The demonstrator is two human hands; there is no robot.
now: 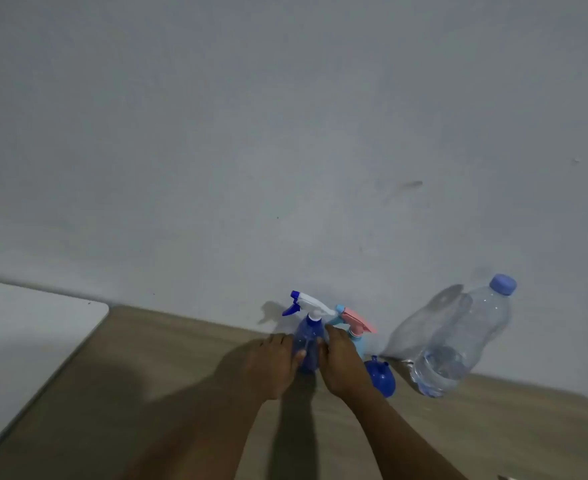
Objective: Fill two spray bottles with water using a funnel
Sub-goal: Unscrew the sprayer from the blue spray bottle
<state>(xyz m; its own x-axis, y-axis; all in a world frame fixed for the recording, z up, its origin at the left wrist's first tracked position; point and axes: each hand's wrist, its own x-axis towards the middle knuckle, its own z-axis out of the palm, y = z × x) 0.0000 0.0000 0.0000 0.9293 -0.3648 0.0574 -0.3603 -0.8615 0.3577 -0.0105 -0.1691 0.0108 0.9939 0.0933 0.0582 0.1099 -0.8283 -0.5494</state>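
A dark blue spray bottle point(307, 344) stands upright; a light blue spray bottle point(354, 336) at three o'clock, a blue funnel point(382, 375) at four.

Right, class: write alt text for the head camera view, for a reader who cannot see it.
Two bare hands, left hand and right hand, clasp a dark blue spray bottle upright on a wooden table by a wall. Behind it stands a light blue spray bottle; to the right, a blue funnel and capped water bottle.

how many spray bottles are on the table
2. The dark blue spray bottle stands between both hands near the wall; the light blue spray bottle with a pink trigger stands just behind the right hand. None seems hidden.
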